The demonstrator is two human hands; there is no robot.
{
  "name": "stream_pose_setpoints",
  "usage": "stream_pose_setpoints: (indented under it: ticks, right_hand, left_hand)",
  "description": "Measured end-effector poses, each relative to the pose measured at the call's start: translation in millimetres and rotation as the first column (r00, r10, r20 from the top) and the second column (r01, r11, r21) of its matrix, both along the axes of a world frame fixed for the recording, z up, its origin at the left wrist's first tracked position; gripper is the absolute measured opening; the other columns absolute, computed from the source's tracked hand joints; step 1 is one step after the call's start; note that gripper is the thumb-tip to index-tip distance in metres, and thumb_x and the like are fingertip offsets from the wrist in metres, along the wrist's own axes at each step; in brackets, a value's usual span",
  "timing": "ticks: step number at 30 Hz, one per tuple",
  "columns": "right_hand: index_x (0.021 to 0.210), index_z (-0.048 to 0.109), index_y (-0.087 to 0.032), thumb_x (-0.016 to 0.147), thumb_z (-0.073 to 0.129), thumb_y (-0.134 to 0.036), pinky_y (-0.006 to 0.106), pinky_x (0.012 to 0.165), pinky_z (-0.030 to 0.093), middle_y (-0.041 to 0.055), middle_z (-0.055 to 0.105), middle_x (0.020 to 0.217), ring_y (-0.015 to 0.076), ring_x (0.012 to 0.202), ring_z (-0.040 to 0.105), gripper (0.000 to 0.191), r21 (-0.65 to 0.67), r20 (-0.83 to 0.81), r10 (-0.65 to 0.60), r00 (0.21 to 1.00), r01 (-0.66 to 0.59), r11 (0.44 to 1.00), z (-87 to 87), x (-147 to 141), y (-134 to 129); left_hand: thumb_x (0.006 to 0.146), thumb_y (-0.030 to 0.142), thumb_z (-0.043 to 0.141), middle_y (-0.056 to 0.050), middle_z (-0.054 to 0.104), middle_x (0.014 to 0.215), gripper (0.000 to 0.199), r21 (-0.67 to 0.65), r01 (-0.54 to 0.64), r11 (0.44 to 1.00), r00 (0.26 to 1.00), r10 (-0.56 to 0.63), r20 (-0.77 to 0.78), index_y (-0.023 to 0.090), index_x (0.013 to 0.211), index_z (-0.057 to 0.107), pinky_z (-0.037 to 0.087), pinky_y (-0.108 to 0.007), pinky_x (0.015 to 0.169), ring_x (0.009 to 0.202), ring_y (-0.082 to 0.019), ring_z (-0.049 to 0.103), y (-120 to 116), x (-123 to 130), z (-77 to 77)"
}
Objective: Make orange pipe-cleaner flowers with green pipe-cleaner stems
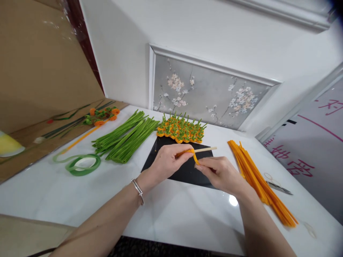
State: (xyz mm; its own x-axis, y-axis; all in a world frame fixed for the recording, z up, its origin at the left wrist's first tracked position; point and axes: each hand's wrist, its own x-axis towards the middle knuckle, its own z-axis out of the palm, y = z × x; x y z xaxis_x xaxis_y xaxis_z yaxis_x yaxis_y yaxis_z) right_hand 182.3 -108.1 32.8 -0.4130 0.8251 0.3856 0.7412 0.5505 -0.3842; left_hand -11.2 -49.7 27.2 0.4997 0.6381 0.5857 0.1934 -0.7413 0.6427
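Observation:
My left hand (171, 159) is closed around a thin pale wooden stick (205, 149) and one part of an orange pipe cleaner (196, 157). The pipe cleaner bends over the stick. Its lower end is pinched between the thumb and fingers of my right hand (221, 173). Both hands are above a black mat (184, 175) on the white table. Just behind them stand several small orange pipe-cleaner flowers (180, 130) with green stems pointing up. The part of the stick inside my left hand is hidden.
Green pipe cleaners (128, 137) lie left of the mat, beside a roll of green tape (83, 165). Orange pipe cleaners (258, 175) and scissors (278, 187) lie on the right. Cardboard (45, 53) with finished orange flowers (103, 116) is far left. A whiteboard (316, 142) stands at right.

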Motion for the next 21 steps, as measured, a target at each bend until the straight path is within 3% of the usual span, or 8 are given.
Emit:
stream_pose_setpoints:
  ticks: [5,12,17,21]
  right_hand:
    - [0.06,0.04,-0.02,0.094,0.046,-0.027,0.025,0.054,0.026,-0.0046,0.035,0.056,0.0101,0.054,0.033,0.035,0.033,-0.004,0.014,1.0,-0.014,0.999,3.4,1.1,-2.9]
    - [0.082,0.065,-0.02,0.094,0.05,-0.03,0.024,0.058,0.034,0.0011,0.06,0.069,0.0112,0.057,0.05,0.022,0.265,0.065,-0.111,0.992,0.091,0.96,11.3,7.9,-6.3]
    - [0.08,0.068,-0.022,0.094,0.05,-0.03,0.024,0.058,0.035,0.0005,0.06,0.065,0.0114,0.058,0.052,0.025,0.447,0.207,-0.179,0.962,0.07,0.892,19.3,2.8,-7.8]
    - [0.084,0.069,-0.022,0.095,0.048,-0.033,0.024,0.059,0.036,0.0011,0.06,0.066,0.0113,0.057,0.052,0.027,0.442,0.195,-0.22,0.956,0.114,0.89,21.6,-0.1,-6.1]
  left_hand:
    - [0.094,0.027,0.046,0.003,0.058,0.068,0.025,0.032,-0.028,0.999,0.996,0.03,-0.087,0.017,0.081,0.065,0.037,-0.02,0.058,0.061,-0.009,0.049,-0.6,-1.1,2.7]
    - [0.093,0.028,0.05,0.001,0.069,0.086,0.022,0.064,-0.027,0.998,0.988,0.037,-0.153,0.022,0.106,0.068,0.043,-0.02,0.065,0.073,-0.012,0.059,7.4,-3.0,-6.4]
    - [0.092,0.029,0.053,0.001,0.072,0.084,0.021,0.141,-0.058,0.988,0.978,0.085,-0.19,0.023,0.101,0.07,0.044,-0.021,0.063,0.072,-0.012,0.062,9.7,-2.8,-11.1]
    - [0.09,0.029,0.056,0.0,0.073,0.086,0.018,0.225,-0.041,0.974,0.979,0.084,-0.185,0.022,0.095,0.071,0.045,-0.021,0.065,0.073,-0.012,0.065,7.3,-1.1,-11.2]
